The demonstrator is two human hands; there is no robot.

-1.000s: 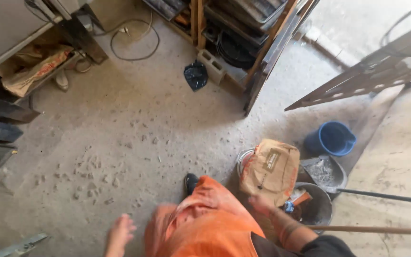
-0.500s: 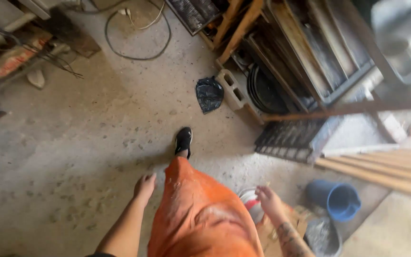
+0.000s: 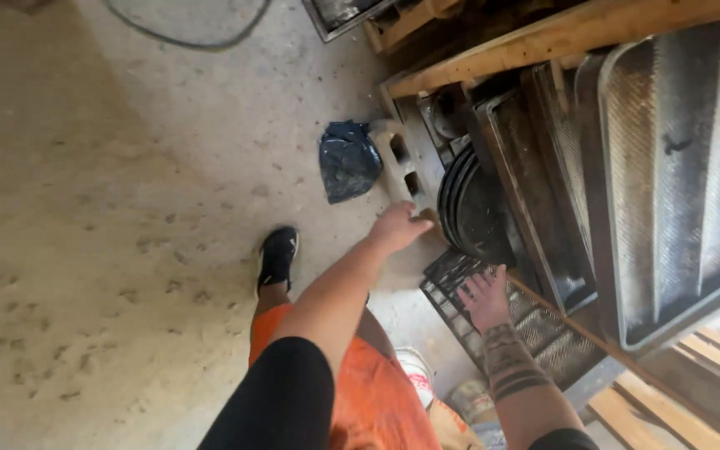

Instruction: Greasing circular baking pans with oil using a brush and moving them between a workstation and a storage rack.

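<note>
Left hand [image 3: 397, 227] reaches out, fingers loosely curled, holding nothing — just beside the round dark pans [image 3: 470, 212] stacked on edge under the wooden rack [image 3: 543, 37]. Right hand [image 3: 485, 296] spread wide, palm on the wire grate [image 3: 510, 321] lying on the floor [image 3: 85, 250].

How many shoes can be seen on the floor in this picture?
1. The black shoe is on the concrete floor, left of the left hand and below the dark bag. A second shoe may be hidden under the orange trousers.
</note>
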